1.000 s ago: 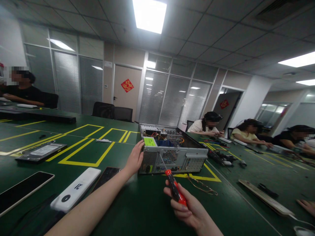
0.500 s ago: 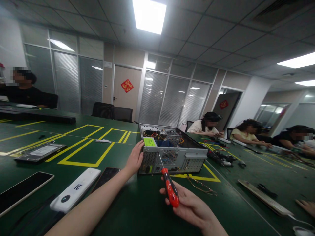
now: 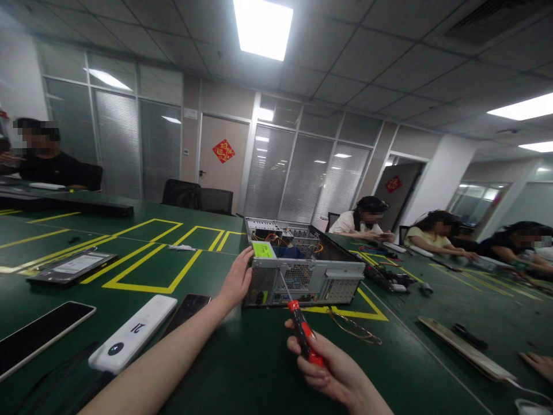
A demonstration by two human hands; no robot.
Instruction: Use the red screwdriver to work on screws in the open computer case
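An open grey computer case [image 3: 302, 271] lies on its side on the green table [image 3: 242, 357], with cables and a green-labelled unit inside. My left hand [image 3: 237, 281] grips the case's near left corner. My right hand [image 3: 332, 372] holds a red-handled screwdriver [image 3: 302, 334]. Its thin shaft points up at the case's rear panel near the fan grille.
A white power bank [image 3: 132, 333], a dark phone [image 3: 185, 311], a tablet [image 3: 38, 333] and a flat black device [image 3: 71, 266] lie at the left. Loose wires [image 3: 352, 325] sit right of the case. Other people work at the right side and far left; another hand [image 3: 538, 363] shows at the right edge.
My right hand shifted the screwdriver slightly left and up half a second ago, then back down and right. My left hand stayed on the case.
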